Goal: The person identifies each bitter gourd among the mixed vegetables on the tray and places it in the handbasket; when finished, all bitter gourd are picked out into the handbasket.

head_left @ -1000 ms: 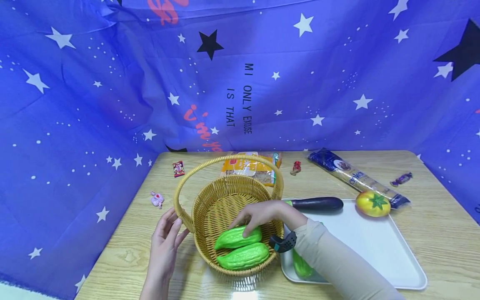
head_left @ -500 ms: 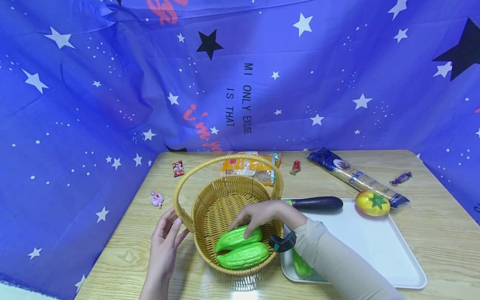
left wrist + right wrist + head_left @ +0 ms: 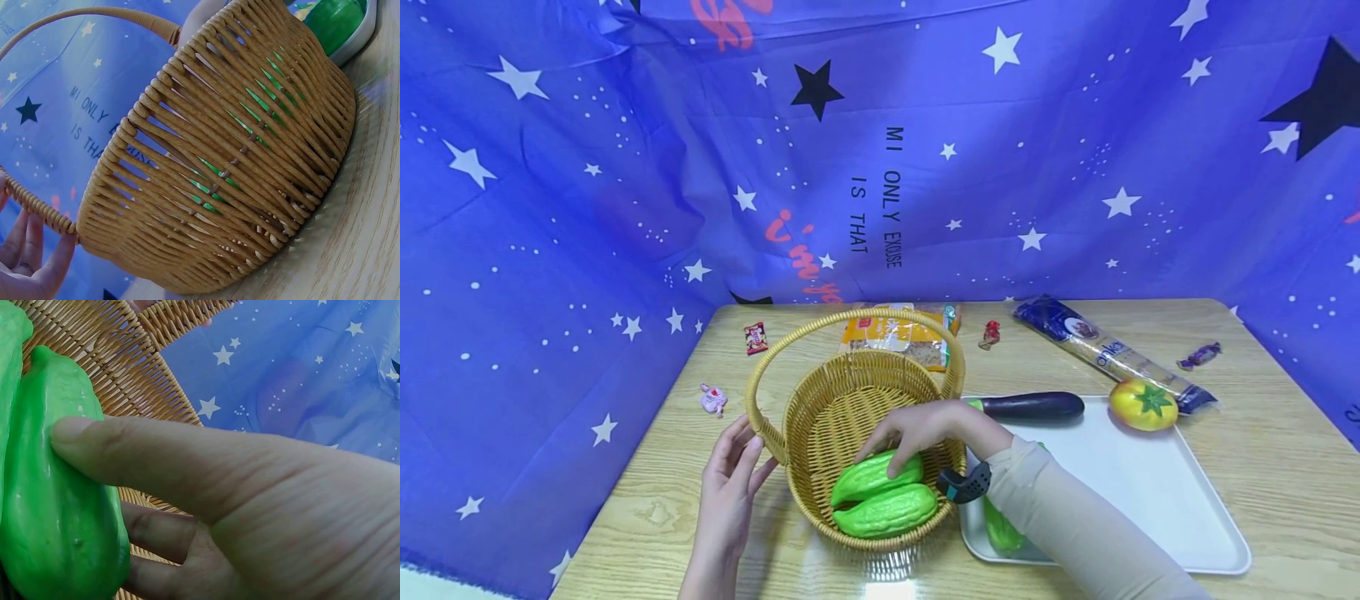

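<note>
A round wicker basket with an arched handle stands on the wooden table. My left hand holds the base of the handle on its left side; in the left wrist view its fingers lie against the wrapped cane. Inside the basket, two green bitter melons lie side by side. My right hand reaches in over the rim and grips the farther bitter melon, thumb on the near side and fingers beyond, as the right wrist view shows. The nearer bitter melon lies untouched.
Right of the basket is a white tray with an eggplant, a yellow-red fruit and a green vegetable partly under my forearm. Behind lie an orange food bag, a long noodle packet and several wrapped candies.
The farther bitter melon has shifted very slightly right under my right hand. Both hands and the basket otherwise keep their places.
</note>
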The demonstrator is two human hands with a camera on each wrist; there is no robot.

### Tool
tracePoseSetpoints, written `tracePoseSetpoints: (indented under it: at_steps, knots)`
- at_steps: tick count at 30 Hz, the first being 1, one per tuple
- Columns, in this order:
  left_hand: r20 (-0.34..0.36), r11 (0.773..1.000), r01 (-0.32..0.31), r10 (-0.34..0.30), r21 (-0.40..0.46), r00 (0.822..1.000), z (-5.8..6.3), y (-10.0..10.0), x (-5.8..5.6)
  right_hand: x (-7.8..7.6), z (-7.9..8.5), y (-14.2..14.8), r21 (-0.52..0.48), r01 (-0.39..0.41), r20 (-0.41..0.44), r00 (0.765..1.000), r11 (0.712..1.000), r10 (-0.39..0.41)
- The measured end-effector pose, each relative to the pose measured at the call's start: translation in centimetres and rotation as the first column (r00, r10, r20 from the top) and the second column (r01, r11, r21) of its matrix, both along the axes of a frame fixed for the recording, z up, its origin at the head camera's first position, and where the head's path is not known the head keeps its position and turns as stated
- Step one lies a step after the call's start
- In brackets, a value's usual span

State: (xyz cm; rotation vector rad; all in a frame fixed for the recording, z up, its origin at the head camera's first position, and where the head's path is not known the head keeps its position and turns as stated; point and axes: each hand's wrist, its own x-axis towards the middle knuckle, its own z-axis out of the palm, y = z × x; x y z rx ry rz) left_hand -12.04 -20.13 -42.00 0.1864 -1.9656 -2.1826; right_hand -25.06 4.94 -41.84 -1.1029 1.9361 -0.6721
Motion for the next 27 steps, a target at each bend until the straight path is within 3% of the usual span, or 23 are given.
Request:
tracePoseSetpoints:
  at_steps: [4,10,18,27]
  knots:
    - [0.001,1.000,0.000,0.000,0.000,1.000,0.0,0.0,0.0,0.0,0.0,0.0,-0.014,-0.002,0.010,1.000,1.000,0.002]
    - [0.006,1.000,0.004,-0.004,0.001,1.000,0.2,0.0,0.1,0.1,0.3,0.2,-0.045,0.061,0.053,0.997,0.997,-0.059]
    - [0.009,1.000,0.006,-0.006,0.002,1.000,0.2,0.0,0.1,0.4,2.0,0.0,-0.106,0.143,-0.042,0.988,0.984,-0.148]
    - [0.000,1.000,0.005,-0.005,-0.003,1.000,0.1,0.0,0.1,0.5,3.0,0.0,-0.170,0.151,-0.045,0.986,0.974,-0.160]
